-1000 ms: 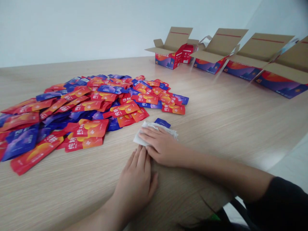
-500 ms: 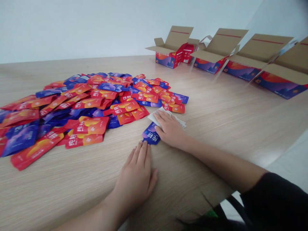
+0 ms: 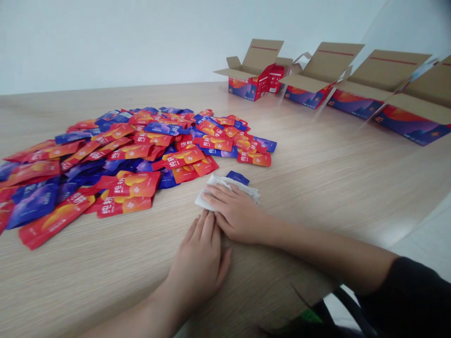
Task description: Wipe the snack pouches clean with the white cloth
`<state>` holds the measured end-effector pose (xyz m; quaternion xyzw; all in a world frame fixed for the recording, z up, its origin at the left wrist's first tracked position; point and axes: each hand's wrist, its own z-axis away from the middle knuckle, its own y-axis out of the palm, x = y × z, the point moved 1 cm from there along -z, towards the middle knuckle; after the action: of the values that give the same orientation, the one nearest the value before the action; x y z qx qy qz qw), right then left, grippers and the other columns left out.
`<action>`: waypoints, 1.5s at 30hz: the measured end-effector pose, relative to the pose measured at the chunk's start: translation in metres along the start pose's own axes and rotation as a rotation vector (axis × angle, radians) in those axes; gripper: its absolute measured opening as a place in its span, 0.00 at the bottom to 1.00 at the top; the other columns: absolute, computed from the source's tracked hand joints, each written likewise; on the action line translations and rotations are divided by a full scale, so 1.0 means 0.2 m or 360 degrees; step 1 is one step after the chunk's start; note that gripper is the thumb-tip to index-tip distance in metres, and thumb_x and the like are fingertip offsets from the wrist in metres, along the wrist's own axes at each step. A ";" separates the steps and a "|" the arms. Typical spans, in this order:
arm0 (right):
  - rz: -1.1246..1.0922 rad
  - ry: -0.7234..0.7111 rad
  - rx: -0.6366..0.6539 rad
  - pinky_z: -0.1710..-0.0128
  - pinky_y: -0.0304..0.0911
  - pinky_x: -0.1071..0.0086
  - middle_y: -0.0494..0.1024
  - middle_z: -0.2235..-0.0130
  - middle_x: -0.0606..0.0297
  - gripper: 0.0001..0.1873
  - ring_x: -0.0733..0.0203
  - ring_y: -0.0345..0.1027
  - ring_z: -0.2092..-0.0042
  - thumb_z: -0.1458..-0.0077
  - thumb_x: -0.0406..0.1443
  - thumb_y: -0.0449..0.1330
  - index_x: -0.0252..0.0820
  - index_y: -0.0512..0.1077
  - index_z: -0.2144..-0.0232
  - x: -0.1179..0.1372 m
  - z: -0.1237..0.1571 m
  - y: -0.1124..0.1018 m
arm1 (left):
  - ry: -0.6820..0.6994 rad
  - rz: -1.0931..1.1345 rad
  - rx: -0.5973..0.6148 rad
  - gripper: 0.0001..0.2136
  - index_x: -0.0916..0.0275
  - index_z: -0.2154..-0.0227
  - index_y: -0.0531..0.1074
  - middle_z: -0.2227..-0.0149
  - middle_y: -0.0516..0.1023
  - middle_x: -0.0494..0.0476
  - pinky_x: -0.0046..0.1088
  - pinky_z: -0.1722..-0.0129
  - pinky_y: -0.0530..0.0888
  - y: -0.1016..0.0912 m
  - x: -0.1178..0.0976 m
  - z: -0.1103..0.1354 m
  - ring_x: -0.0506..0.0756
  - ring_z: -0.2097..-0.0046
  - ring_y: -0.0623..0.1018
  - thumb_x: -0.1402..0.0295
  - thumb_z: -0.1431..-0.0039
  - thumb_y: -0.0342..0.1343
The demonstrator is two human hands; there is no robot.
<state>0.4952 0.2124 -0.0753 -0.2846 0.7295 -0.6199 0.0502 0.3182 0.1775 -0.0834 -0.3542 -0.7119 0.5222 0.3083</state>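
1. Reference: I take 12 o'clock as straight ahead from the folded white wipe (image 3: 225, 182), which lies flat on the desk (image 3: 317, 197), just right of centre in the head view.
2. Handling: I judge the wipe light, soft and limp. It would crease easily and offers no rigid edge. Its loose outer edges look like the best place to take hold, though I cannot tell how damp it is.
3. Right hand: The right hand (image 3: 237, 216) rests palm down on the wipe. The right fingers (image 3: 225, 197) are extended and lightly spread, pressing flat without pinching or gripping.
4. Left hand: The left hand (image 3: 197, 263) lies palm down on the desk at about 6 o'clock. The left fingers (image 3: 206, 230) are extended, hold nothing and reach the right hand's edge.
5. Adjacent item: A blue sachet (image 3: 237, 177) sits at 12 o'clock against the wipe's far edge. I cannot tell whether the wipe overlaps it.
6. Surroundings: A pile of foil sachets (image 3: 130, 150), red-orange and blue, spreads from 9 to 11 o'clock, its nearest pieces just beside the wipe. I judge these slippery and prone to sliding if brushed.
7. Far side: Four open cardboard cartons (image 3: 385, 70) stand in a row at 1 to 2 o'clock, well apart from the hands.
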 end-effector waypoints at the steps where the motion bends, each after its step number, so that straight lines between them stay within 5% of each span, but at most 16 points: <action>1: -0.0006 -0.0014 0.0008 0.32 0.43 0.56 0.60 0.33 0.56 0.26 0.56 0.49 0.32 0.35 0.37 0.46 0.36 0.63 0.37 0.00 0.00 0.00 | -0.0005 0.0004 0.0001 0.27 0.84 0.46 0.67 0.44 0.70 0.85 0.49 0.46 0.74 0.00 0.00 0.00 0.73 0.42 0.72 0.64 0.40 0.48; 6: 0.0105 0.0412 -0.0107 0.33 0.45 0.51 0.58 0.32 0.50 0.29 0.48 0.49 0.32 0.35 0.38 0.47 0.32 0.60 0.35 -0.06 -0.01 -0.01 | 0.0004 -0.0003 0.0010 0.28 0.83 0.44 0.66 0.42 0.69 0.85 0.49 0.46 0.74 0.00 0.00 0.00 0.73 0.41 0.71 0.62 0.39 0.47; 11: 0.0024 -0.0039 0.0007 0.32 0.43 0.57 0.60 0.33 0.55 0.26 0.56 0.49 0.31 0.33 0.38 0.43 0.36 0.63 0.37 0.01 0.00 -0.01 | -0.0008 0.0005 0.0015 0.27 0.84 0.47 0.68 0.45 0.72 0.85 0.49 0.46 0.74 -0.01 0.00 -0.01 0.74 0.42 0.73 0.63 0.41 0.48; 16: 0.0111 0.0394 -0.0119 0.33 0.45 0.52 0.59 0.32 0.53 0.27 0.51 0.49 0.32 0.33 0.39 0.43 0.35 0.61 0.36 -0.07 -0.01 -0.02 | 0.0000 -0.0002 -0.0006 0.28 0.84 0.45 0.66 0.44 0.70 0.86 0.50 0.46 0.75 -0.01 -0.01 -0.01 0.74 0.42 0.72 0.64 0.41 0.48; 22: 0.0015 -0.0012 0.0036 0.31 0.41 0.57 0.59 0.32 0.56 0.27 0.57 0.47 0.31 0.31 0.40 0.41 0.36 0.62 0.36 0.00 0.00 -0.01 | -0.0035 0.0016 0.0049 0.27 0.83 0.46 0.67 0.44 0.71 0.83 0.49 0.45 0.73 0.00 -0.01 -0.01 0.73 0.41 0.71 0.63 0.41 0.47; 27: 0.0116 0.0432 -0.0105 0.33 0.45 0.52 0.57 0.32 0.52 0.28 0.51 0.48 0.31 0.32 0.40 0.43 0.33 0.59 0.35 -0.07 -0.01 -0.03 | -0.0017 -0.0018 0.0055 0.28 0.82 0.44 0.65 0.42 0.69 0.83 0.48 0.44 0.73 0.00 -0.01 -0.01 0.72 0.40 0.70 0.63 0.40 0.47; 33: 0.0026 -0.0060 0.0039 0.31 0.41 0.57 0.61 0.33 0.57 0.26 0.58 0.48 0.31 0.31 0.39 0.42 0.37 0.62 0.37 0.00 0.00 -0.02 | -0.0028 0.0007 0.0079 0.27 0.83 0.46 0.68 0.45 0.71 0.83 0.48 0.45 0.74 -0.01 -0.01 -0.01 0.73 0.42 0.72 0.63 0.40 0.48; 38: 0.0132 0.0350 -0.0085 0.33 0.45 0.51 0.57 0.32 0.49 0.29 0.49 0.48 0.31 0.33 0.40 0.46 0.31 0.59 0.35 -0.08 -0.01 -0.03 | -0.0001 -0.0027 0.0030 0.28 0.84 0.44 0.66 0.43 0.69 0.85 0.49 0.46 0.74 -0.01 0.00 -0.01 0.73 0.41 0.71 0.63 0.40 0.48; 43: 0.0031 -0.0010 0.0031 0.31 0.40 0.56 0.59 0.32 0.55 0.27 0.55 0.47 0.31 0.33 0.40 0.45 0.35 0.61 0.36 0.00 0.00 -0.02 | 0.0000 -0.0021 0.0019 0.27 0.84 0.47 0.68 0.46 0.72 0.84 0.48 0.46 0.74 -0.01 0.00 -0.01 0.73 0.42 0.73 0.63 0.41 0.47; 45: 0.0022 0.0089 0.0027 0.31 0.41 0.56 0.58 0.32 0.55 0.28 0.56 0.46 0.30 0.33 0.40 0.44 0.35 0.60 0.35 -0.03 -0.01 -0.02 | -0.0011 -0.0028 0.0043 0.28 0.83 0.45 0.66 0.44 0.71 0.83 0.48 0.46 0.74 -0.02 0.00 -0.02 0.73 0.42 0.72 0.62 0.40 0.47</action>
<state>0.5004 0.2173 -0.0731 -0.2617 0.7272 -0.6335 0.0364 0.3203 0.1783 -0.0796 -0.3419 -0.7089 0.5302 0.3153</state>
